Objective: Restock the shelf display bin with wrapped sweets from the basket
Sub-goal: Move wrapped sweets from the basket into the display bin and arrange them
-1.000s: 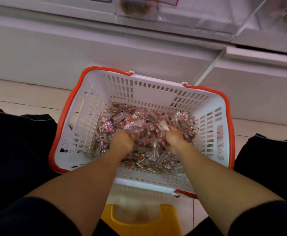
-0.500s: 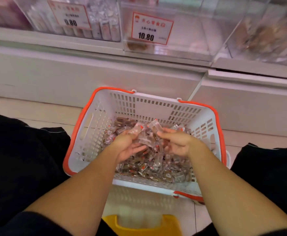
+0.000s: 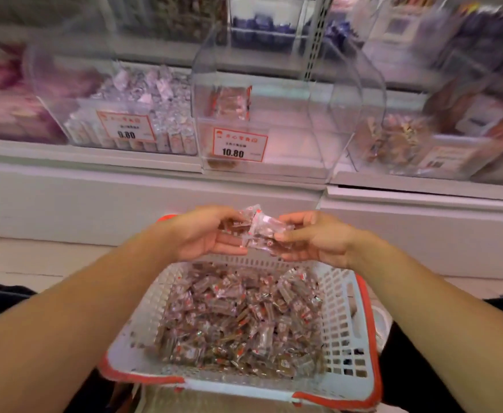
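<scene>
Your left hand [image 3: 202, 234]: raised above the far rim of the basket, palm turned inward, its fingers [image 3: 229, 238] curled under a clutch of wrapped sweets.

Your right hand [image 3: 312, 238]: level with the left and just beside it, thumb on top, fingers [image 3: 292, 234] pinching the same bunch from the other side.

Handful of wrapped sweets [image 3: 257, 231]: clear wrappers with red print over brown contents, held between both hands, above the basket and below the shelf edge.

Basket [image 3: 342, 317]: white slotted plastic with an orange-red rim, on the floor between your knees, directly under your forearms.

Loose sweets in the basket [image 3: 238, 317]: a heap covering the bottom, same wrapping as the handful.

Display bin [image 3: 274, 120]: clear plastic, middle of the lower shelf, straight ahead of your hands. It holds a few of the same red-and-brown packets at its back left and a small brown patch at the front corner; most of its floor is bare.

Price label [image 3: 239, 144]: red-bordered, reads 10.80, on the bin's front.

Neighbouring bin on the left [image 3: 131, 96]: filled with silvery wrapped items, label reading 9.80.

Neighbouring bin on the right [image 3: 408, 135]: brown contents, blurred.
</scene>
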`<action>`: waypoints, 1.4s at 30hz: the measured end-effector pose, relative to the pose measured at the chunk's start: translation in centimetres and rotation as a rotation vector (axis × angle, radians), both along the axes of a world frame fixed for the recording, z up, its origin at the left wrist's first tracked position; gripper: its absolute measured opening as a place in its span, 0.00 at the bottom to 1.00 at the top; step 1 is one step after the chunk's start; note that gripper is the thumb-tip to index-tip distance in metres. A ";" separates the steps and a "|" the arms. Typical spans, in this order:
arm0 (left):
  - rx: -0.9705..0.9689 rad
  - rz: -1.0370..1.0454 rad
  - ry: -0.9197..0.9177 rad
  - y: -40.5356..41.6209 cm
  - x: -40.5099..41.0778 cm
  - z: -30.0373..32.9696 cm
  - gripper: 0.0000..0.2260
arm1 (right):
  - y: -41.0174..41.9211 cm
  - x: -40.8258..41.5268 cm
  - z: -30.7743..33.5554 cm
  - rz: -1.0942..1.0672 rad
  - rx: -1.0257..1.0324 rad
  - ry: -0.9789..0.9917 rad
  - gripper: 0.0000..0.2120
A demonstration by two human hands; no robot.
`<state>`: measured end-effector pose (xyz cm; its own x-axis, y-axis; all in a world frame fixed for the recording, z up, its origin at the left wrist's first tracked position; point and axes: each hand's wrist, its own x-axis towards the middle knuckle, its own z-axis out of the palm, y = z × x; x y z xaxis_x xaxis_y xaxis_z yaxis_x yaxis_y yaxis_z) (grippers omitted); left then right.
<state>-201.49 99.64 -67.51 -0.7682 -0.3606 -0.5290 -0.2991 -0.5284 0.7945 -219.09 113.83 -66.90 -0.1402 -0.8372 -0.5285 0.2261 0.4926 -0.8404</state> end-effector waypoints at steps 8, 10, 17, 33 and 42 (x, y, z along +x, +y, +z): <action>-0.069 -0.290 0.182 -0.4 1.5 10.7 0.21 | 0.6 0.5 10.4 0.070 -0.268 0.116 0.20; -0.160 -0.138 0.231 0.2 1.0 10.8 0.13 | 0.6 0.7 11.3 0.059 -0.304 0.159 0.22; -0.318 0.052 0.298 1.0 -0.5 10.1 0.09 | 0.7 -1.1 14.8 0.145 -0.338 0.534 0.13; -0.170 0.256 0.373 3.1 -1.7 9.5 0.07 | -0.4 3.6 10.8 -0.358 -0.632 0.512 0.19; 0.069 0.291 0.491 3.6 -1.7 10.7 0.07 | -0.9 4.8 10.0 -0.414 -0.614 0.494 0.23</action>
